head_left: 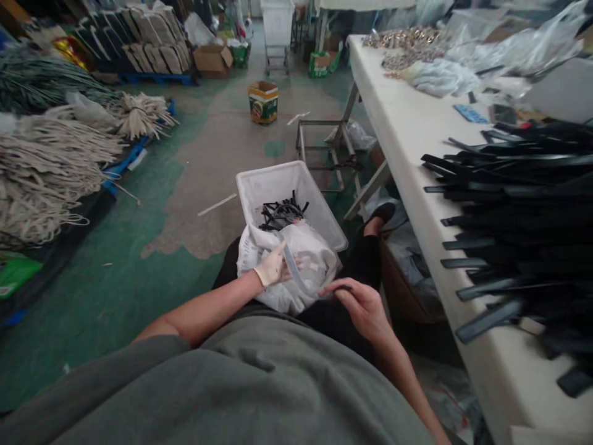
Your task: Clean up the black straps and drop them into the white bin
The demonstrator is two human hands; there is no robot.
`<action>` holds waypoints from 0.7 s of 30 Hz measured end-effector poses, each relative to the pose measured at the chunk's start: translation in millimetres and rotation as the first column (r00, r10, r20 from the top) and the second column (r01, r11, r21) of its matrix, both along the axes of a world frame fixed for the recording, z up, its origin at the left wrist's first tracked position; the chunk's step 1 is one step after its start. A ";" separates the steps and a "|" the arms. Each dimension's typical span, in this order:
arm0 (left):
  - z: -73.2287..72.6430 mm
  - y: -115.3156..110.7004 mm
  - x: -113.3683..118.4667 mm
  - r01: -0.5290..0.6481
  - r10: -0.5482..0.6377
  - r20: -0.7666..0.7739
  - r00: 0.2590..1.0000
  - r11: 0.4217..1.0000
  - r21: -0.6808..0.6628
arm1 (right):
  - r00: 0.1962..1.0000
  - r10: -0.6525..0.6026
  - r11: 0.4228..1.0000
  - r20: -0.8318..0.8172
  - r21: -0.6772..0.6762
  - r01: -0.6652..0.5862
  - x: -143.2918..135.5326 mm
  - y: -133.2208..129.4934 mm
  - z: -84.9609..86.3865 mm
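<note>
A grey strip (295, 270) runs in a curve between my two hands, above a white bag (315, 250) on my lap. My left hand (277, 267), in a pale glove, is closed on the strip's upper end near the thumb. My bare right hand (359, 303) pinches its dark other end. Beyond the bag, a white plastic bin (319, 213) holds a tangle of black strips (280, 213). The bag overlaps the bin's near side and hides part of its inside.
On the right, a long white table (393, 130) carries a big pile of black strips (519, 228). A metal frame (319, 148) stands under its edge. Bundles of pale cords (50, 167) lie on the left. A cardboard box (263, 102) sits on the floor ahead.
</note>
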State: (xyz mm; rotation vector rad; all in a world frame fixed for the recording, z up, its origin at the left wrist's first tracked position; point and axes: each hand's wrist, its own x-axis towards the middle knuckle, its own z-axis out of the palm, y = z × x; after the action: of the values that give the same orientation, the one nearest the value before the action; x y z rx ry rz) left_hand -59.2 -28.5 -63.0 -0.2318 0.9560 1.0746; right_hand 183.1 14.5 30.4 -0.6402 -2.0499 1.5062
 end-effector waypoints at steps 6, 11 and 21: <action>11.2 43.5 -33.2 -0.399 0.406 -0.149 0.902 0.914 0.073 | 0.967 0.141 0.907 -0.213 -0.365 -0.212 67.2 -14.1 30.0; 26.7 33.4 -11.6 -0.156 0.249 -0.238 0.939 0.924 0.350 | 0.982 -0.142 0.852 -0.123 -0.521 0.058 43.8 13.5 -2.1; 30.3 -16.6 16.7 0.617 -0.300 -0.625 0.721 0.689 0.381 | 0.945 -0.169 0.933 -0.280 -0.355 0.062 -41.2 83.4 -2.9</action>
State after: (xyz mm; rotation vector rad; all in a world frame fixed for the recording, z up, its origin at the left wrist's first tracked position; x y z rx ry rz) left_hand -42.5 -45.1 -32.7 0.8318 1.0390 0.8799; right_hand 141.9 97.9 27.5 -0.6000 -1.5056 1.7837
